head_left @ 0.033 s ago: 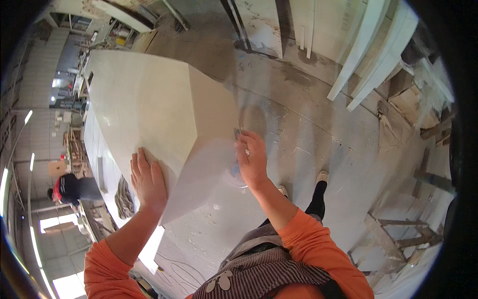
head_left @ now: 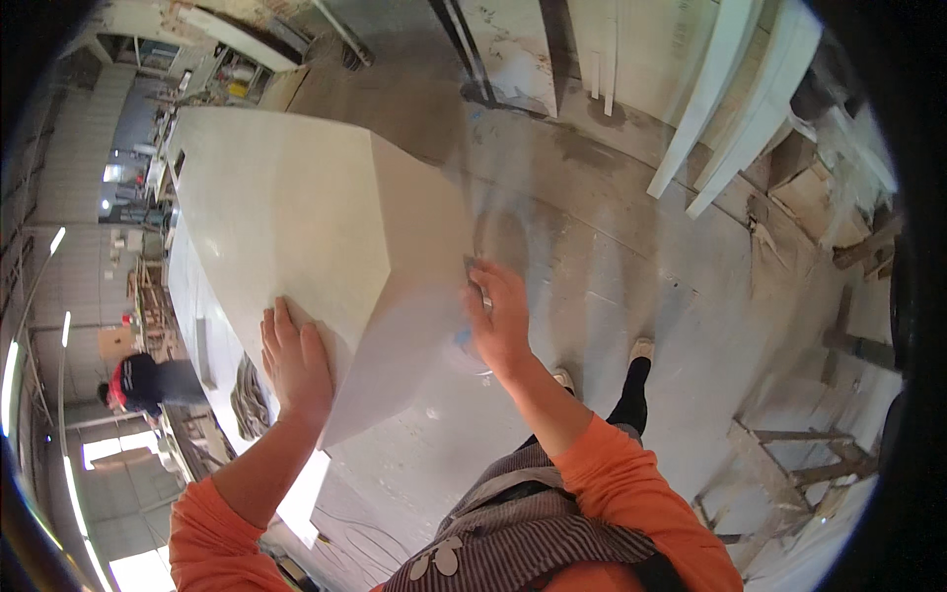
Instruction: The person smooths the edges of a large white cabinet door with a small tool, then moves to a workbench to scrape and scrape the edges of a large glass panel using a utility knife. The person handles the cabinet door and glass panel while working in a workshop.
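Note:
A large, smooth, off-white angular box-like piece (head_left: 286, 207) fills the middle left, with a ridge running between its top and its shaded side. My left hand (head_left: 298, 360) lies flat on the top near the ridge, its fingers stretched out. At the right edge of the shaded side, my right hand (head_left: 501, 316) is closed around a small thin grey piece (head_left: 470, 262); only its tip shows, so its kind is unclear. Just below that hand, a round pale object with some blue (head_left: 478, 365) is mostly hidden behind the fingers and the white piece.
A long white table (head_left: 197, 296) runs along the left, with a bundle of grey cloth (head_left: 252, 400) on it. Farther left, a person in dark and red clothing (head_left: 138, 383) bends over. White curved beams (head_left: 755, 109) stand at upper right; a wooden trestle (head_left: 799, 464) is at lower right.
The view has shifted very slightly. Both hands keep about the same places, and the grey piece in my right hand appears tilted a little more edge-on.

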`<state>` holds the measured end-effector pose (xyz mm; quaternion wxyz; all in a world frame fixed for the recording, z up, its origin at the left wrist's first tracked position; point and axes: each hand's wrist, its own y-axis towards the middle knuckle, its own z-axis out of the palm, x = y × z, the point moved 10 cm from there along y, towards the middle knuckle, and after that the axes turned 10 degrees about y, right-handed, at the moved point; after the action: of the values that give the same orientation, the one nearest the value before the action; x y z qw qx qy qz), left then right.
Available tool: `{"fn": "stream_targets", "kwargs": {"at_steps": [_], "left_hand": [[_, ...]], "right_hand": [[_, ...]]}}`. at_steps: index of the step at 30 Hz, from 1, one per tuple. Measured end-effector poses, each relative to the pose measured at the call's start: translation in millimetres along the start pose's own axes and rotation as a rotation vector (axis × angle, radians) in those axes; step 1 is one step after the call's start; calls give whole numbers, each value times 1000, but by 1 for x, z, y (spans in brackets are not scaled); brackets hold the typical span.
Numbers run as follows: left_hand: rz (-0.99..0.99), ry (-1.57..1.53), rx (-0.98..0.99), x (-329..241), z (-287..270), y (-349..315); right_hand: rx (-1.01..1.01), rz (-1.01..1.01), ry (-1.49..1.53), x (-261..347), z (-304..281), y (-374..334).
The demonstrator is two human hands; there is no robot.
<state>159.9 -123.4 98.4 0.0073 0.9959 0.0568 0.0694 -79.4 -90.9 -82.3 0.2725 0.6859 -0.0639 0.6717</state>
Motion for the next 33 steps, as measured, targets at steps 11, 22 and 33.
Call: {"fn": "stream_targets", "kwargs": {"at_steps": [11, 22, 33], "left_hand": [[106, -61, 1, 1, 4, 5], [157, -82, 44, -4, 3, 3], [193, -108, 23, -9, 2, 0]], "right_hand": [[104, -41, -76, 76, 32, -10], [13, 169, 197, 51, 20, -1], [-58, 517, 527, -9, 7, -8]]}}
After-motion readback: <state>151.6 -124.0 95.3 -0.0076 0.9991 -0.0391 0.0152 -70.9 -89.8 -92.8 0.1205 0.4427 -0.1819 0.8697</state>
